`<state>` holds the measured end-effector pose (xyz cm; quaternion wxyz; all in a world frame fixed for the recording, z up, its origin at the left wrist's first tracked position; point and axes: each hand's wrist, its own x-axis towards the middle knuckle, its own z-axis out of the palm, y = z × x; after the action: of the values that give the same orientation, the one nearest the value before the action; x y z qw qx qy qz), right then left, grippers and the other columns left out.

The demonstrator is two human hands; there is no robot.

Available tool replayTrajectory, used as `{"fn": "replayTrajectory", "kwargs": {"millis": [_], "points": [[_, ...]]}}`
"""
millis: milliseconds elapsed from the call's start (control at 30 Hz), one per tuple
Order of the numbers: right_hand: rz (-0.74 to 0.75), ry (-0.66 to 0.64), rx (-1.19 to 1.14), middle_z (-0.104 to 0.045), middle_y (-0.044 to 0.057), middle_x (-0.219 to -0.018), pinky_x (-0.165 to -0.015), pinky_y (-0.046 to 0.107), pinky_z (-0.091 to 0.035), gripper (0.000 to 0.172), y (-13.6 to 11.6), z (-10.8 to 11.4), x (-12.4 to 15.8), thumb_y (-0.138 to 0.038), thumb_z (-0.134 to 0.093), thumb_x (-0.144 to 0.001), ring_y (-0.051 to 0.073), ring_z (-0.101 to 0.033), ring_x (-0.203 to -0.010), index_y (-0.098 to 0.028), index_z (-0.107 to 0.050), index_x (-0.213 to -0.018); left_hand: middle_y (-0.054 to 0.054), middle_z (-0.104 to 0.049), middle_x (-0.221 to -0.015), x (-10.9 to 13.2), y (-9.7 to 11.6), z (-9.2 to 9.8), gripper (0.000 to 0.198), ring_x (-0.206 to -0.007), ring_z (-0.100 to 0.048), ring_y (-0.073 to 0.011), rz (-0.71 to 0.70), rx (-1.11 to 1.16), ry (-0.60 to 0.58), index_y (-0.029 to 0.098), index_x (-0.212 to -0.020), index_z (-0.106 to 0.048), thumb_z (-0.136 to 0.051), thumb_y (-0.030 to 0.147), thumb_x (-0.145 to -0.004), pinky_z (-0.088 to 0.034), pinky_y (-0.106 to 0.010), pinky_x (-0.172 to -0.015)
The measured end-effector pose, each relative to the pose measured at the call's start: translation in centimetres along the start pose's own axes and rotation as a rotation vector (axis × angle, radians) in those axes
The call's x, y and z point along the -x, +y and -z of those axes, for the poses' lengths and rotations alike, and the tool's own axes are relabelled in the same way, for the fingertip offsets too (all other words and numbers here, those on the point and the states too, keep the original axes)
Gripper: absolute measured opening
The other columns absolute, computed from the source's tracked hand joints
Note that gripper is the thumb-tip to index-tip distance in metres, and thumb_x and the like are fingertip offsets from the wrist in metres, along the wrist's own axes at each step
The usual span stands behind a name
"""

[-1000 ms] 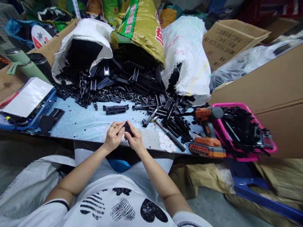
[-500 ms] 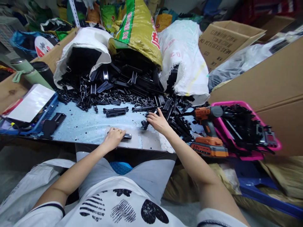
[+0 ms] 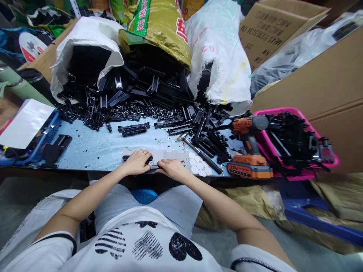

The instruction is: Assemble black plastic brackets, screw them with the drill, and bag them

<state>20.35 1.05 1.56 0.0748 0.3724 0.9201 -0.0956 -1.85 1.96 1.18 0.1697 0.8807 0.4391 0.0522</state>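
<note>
Two hands are meeting at the counter's [image 3: 93,145] near edge. The left hand [image 3: 137,162] is lying over a black part [image 3: 149,160], its grip closing on the piece and holding it down, both ends showing past the fingers. The right hand [image 3: 173,169] is resting just beside it, fingers curling downward; whether that grip is holding anything, I cannot tell, since the palm is facing away.

Half a second ago the right hand was reaching over the loose pieces; now it is sitting next to the left. A small black T-shaped tool that was lying there is no longer showing in its spot. Both hands are thus seemingly attending to the one part, rather than one gathering while the other waits.

Farther out, white discs [image 3: 199,165] are lying to the right, and a hammer [image 3: 202,155] is slanting just behind them. A drill [image 3: 250,142] is standing on its battery, beside a pink basket [image 3: 268,153] that is holding more black pieces. Beyond the hands, a heap of black pieces [image 3: 159,94] is spreading before three sacks [image 3: 218,49].
</note>
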Motion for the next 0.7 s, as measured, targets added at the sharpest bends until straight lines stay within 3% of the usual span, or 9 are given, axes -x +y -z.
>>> {"fn": "replayTrajectory", "kwargs": {"millis": [67, 133, 400, 700], "points": [[-0.056, 0.025, 0.038, -0.061, 0.005, -0.091, -0.057, 0.024, -0.028, 0.044, -0.5, 0.3, 0.0, -0.052, -0.027, -0.096, 0.015, -0.059, -0.076, -0.02, -0.055, -0.101, -0.011, -0.059, -0.103, 0.0, 0.1, 0.1, 0.055, -0.097, -0.054, -0.0292, 0.0, 0.008, 0.023, 0.018, -0.113, -0.049, -0.06, 0.056, -0.075, -0.042, -0.04, -0.083], [-0.074, 0.051, 0.073, -0.061, 0.007, -0.092, -0.06, 0.025, -0.03, 0.044, -1.1, 0.6, 0.1, -0.051, -0.024, -0.097, 0.016, -0.059, -0.079, -0.02, -0.055, -0.104, -0.011, -0.059, -0.1, 0.1, 0.0, 0.0, 0.063, -0.093, -0.056, -0.029, -0.007, 0.016, 0.057, 0.018, -0.111, -0.048, -0.064, 0.062, -0.068, -0.043, -0.039, -0.079], [-0.043, 0.086, 0.161, -0.061, 0.009, -0.093, -0.063, 0.027, -0.032, 0.039, -2.2, 2.9, 0.1, -0.042, -0.023, -0.099, 0.018, -0.058, -0.081, -0.019, -0.054, -0.104, -0.011, -0.06, -0.104, 0.7, -1.2, -0.4, 0.058, -0.094, -0.06, -0.0272, -0.056, 0.103, 0.234, 0.018, -0.113, -0.046, -0.064, 0.054, -0.071, -0.046, -0.036, -0.078], [0.042, 0.044, 0.187, -0.062, 0.01, -0.089, -0.059, 0.027, -0.029, 0.038, -1.5, 5.0, -0.7, -0.043, -0.027, -0.099, 0.019, -0.06, -0.078, -0.015, -0.054, -0.098, -0.01, -0.062, -0.106, 0.4, -1.4, -0.3, 0.063, -0.094, -0.062, -0.0266, -0.007, 0.157, 0.236, 0.02, -0.116, -0.046, -0.066, 0.055, -0.068, -0.047, -0.035, -0.078]]}}
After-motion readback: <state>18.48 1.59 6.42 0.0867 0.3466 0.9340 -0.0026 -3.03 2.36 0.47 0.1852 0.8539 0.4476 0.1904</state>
